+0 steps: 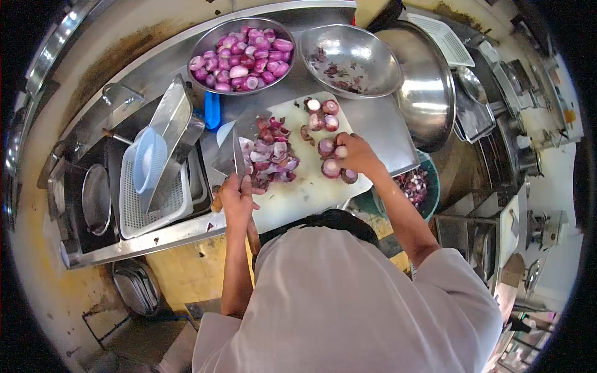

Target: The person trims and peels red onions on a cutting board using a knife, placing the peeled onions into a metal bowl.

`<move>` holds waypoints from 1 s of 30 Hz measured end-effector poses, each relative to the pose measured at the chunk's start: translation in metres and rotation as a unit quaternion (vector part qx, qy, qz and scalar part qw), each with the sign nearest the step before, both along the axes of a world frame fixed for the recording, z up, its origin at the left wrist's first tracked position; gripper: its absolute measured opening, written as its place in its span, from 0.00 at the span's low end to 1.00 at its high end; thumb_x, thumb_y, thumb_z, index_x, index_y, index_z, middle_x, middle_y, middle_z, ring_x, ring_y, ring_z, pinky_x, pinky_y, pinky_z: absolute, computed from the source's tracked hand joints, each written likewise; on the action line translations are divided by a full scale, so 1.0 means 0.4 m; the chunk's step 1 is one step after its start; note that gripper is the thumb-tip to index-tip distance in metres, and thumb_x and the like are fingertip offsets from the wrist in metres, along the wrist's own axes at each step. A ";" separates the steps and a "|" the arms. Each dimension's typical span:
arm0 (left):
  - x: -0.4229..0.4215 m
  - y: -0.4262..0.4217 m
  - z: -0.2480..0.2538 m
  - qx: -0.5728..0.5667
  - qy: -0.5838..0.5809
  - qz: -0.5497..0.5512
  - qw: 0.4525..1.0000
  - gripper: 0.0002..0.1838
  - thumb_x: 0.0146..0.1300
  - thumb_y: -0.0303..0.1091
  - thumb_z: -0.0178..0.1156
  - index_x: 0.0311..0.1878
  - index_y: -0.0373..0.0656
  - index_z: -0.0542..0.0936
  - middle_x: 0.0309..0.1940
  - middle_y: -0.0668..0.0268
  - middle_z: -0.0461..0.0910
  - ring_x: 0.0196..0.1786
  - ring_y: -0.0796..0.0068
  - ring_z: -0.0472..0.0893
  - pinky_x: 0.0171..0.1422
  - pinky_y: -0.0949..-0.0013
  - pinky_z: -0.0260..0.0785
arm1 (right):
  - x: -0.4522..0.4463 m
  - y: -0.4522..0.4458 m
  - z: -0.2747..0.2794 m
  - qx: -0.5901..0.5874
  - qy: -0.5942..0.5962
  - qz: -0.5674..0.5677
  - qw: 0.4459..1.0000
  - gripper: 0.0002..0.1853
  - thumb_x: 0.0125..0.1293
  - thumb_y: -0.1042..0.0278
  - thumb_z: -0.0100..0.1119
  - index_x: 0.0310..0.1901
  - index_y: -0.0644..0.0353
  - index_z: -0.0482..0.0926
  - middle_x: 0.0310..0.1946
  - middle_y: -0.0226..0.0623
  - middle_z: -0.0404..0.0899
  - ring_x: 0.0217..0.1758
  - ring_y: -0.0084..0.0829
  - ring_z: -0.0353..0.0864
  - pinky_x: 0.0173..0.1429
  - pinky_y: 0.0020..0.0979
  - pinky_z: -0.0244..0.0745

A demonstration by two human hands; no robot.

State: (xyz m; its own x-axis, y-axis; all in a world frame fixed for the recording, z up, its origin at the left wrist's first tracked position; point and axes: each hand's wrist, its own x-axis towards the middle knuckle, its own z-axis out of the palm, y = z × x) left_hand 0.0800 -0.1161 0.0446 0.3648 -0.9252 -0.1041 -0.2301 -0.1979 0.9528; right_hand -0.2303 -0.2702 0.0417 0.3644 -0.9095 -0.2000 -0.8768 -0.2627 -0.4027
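My left hand is closed round a knife, its blade pointing away from me and its wooden handle trailing below my wrist. Close to that hand lies a second wide blade with a wooden handle. On the white cutting board, purple onion peels and pieces are heaped just right of the knife. My right hand has its fingers bent onto a red onion at the board's right side. Several other trimmed onions sit near it.
Behind the board stand a metal bowl of peeled red onions and a metal bowl with scraps. A large pot is at right, above a green bin of peels. A white basket and strainer occupy the sink at left.
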 end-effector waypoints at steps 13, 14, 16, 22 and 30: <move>-0.135 -0.062 0.153 0.128 0.009 -0.173 0.977 0.15 0.72 0.28 0.48 0.59 0.36 0.71 0.33 0.56 0.81 0.28 0.70 0.85 0.20 0.69 0.76 | 0.125 -0.024 0.015 0.335 -0.715 -0.205 0.578 0.20 0.74 0.50 0.49 0.51 0.60 0.76 0.48 0.38 0.79 0.48 0.36 0.82 0.45 0.43 0.84; -0.145 -0.070 0.154 0.102 -0.052 -0.215 0.970 0.15 0.72 0.28 0.48 0.60 0.36 0.70 0.31 0.56 0.81 0.27 0.70 0.85 0.20 0.69 0.75 | 0.142 -0.030 0.004 0.387 -0.707 -0.268 0.528 0.23 0.76 0.48 0.43 0.51 0.61 0.76 0.49 0.39 0.78 0.49 0.35 0.81 0.44 0.44 0.84; -0.170 -0.082 0.156 0.076 -0.112 -0.255 0.957 0.16 0.72 0.27 0.48 0.60 0.36 0.70 0.30 0.57 0.80 0.27 0.70 0.85 0.19 0.69 0.75 | 0.201 -0.018 0.018 0.310 -0.709 -0.299 0.558 0.23 0.77 0.49 0.42 0.50 0.64 0.75 0.47 0.42 0.79 0.46 0.38 0.82 0.47 0.42 0.84; -0.218 -0.101 0.145 0.042 -0.169 -0.223 0.959 0.07 0.63 0.25 0.53 0.39 0.30 0.73 0.25 0.40 0.78 0.32 0.36 0.80 0.37 0.44 0.72 | 0.248 -0.029 -0.040 0.160 -0.683 -0.285 0.654 0.24 0.78 0.50 0.38 0.45 0.65 0.76 0.37 0.42 0.81 0.33 0.38 0.83 0.38 0.36 0.80; -0.221 -0.137 0.083 0.056 -0.148 -0.208 0.965 0.06 0.64 0.24 0.52 0.39 0.29 0.71 0.24 0.44 0.78 0.26 0.49 0.81 0.28 0.52 0.72 | 0.278 -0.015 -0.079 0.078 -0.582 -0.313 0.747 0.26 0.80 0.48 0.32 0.46 0.64 0.75 0.32 0.41 0.81 0.31 0.35 0.82 0.38 0.39 0.80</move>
State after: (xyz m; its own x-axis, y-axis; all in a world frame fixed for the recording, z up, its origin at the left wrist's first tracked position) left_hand -0.0083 -0.1709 0.0777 -0.0064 -0.9871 -0.1600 -0.5710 -0.1277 0.8110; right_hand -0.1191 -0.2762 0.0100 -0.1134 -0.9730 -0.2011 0.1588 0.1821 -0.9704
